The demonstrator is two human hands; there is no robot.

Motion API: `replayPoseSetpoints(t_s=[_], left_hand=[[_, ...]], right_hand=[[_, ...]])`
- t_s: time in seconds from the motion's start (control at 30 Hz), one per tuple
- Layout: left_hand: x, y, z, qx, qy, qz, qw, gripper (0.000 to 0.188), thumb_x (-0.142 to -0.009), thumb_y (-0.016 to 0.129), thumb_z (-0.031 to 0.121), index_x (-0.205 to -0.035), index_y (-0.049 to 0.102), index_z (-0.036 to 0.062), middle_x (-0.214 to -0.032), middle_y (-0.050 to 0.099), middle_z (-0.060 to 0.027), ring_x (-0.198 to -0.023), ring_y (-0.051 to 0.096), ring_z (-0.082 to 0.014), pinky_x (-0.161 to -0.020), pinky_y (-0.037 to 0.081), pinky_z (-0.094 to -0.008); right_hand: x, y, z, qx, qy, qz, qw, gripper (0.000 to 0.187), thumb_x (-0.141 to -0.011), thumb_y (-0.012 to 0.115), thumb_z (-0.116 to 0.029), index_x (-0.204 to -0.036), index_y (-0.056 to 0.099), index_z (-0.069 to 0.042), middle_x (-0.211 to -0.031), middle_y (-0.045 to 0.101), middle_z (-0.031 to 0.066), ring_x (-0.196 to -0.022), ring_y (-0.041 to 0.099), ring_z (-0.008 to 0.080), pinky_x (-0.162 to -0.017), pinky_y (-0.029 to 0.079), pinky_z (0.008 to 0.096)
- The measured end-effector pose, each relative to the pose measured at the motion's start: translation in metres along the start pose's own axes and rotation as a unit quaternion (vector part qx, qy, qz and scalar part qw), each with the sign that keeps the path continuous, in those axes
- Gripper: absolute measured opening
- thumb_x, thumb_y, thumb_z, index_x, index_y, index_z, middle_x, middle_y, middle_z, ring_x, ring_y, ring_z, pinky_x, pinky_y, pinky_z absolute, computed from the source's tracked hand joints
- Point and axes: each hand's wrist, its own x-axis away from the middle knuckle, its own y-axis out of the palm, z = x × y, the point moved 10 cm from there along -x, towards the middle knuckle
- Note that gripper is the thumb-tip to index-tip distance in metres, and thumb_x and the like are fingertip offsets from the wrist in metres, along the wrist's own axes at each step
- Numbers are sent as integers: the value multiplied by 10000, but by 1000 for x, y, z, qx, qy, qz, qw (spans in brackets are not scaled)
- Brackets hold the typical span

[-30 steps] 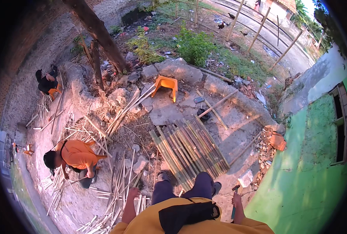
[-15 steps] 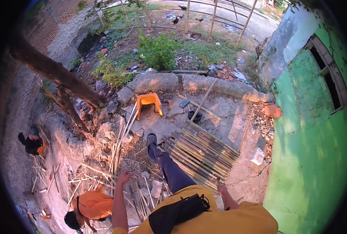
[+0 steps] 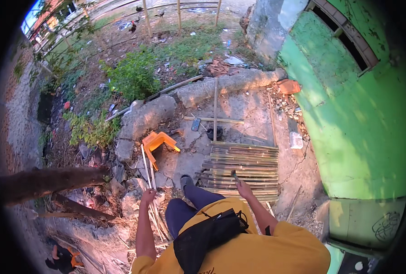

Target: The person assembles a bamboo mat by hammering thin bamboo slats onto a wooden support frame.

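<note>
Left hand [image 3: 147, 197]: lower centre-left of the frame, fingers curled loosely among a loose bundle of thin bamboo strips [image 3: 150, 192]; whether it truly grips one I cannot tell. The strips run up-frame from the hand toward the overturned orange plastic stool [image 3: 159, 142], long axis near vertical in the picture, slightly tilted left at the top.

Right hand [image 3: 244, 188]: centre of the frame, closed round the handle of a small dark tool, probably a hammer or knife [image 3: 235, 175], its head pointing up-left over the mat.

Bamboo slat mat [image 3: 246, 166]: flat on the concrete, just above the right hand and touching the tool's end; slats run left to right, crosswise to the forearm. The right hand is plainly the nearer one; the left is well apart, beyond the knee.

Also present: dark shoe [image 3: 186, 181] at the mat's lower left corner; black shoulder bag [image 3: 207, 233] on the chest; green wall [image 3: 353, 123] at right; tree trunk [image 3: 48, 180] at left.
</note>
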Motion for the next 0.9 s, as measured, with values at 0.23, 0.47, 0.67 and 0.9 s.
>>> replayPoseSetpoints(t_s=[0.23, 0.47, 0.67, 0.9], left_hand=[[3, 81, 148, -41, 56, -250, 966, 637, -1023, 550, 574, -1248, 647, -14, -1071, 708, -126, -963, 683, -185, -841, 547, -335], [77, 140, 221, -12, -6, -435, 901, 675, -1050, 459, 604, -1344, 587, 10, -1160, 695, -125, -1049, 673, -218, -941, 531, -383], [81, 150, 219, 208, -64, -459, 861, 459, -1069, 520, 487, -1257, 642, 87, -1090, 690, -11, -954, 644, -128, -796, 527, -309], [47, 130, 224, 261, -103, -437, 855, 427, -1096, 467, 453, -1077, 638, 63, -1057, 703, -76, -866, 675, -163, -715, 550, -320]], right_hand=[[31, 17, -194, -170, -59, 33, 983, 415, -973, 639, -334, -1233, 630, -10, -909, 703, 177, -832, 677, 322, -751, 506, 428], [63, 44, -296, -203, -101, 76, 971, 409, -905, 674, -214, -1256, 615, -12, -1026, 709, 221, -937, 708, 358, -824, 542, 431], [101, 70, -334, -233, -94, 144, 957, 514, -876, 627, -74, -1363, 472, -31, -1151, 671, 256, -1062, 679, 413, -921, 537, 443], [103, 86, -311, -371, -49, 78, 924, 569, -933, 702, -142, -1376, 362, -33, -1207, 620, 174, -1119, 667, 266, -941, 542, 395]])
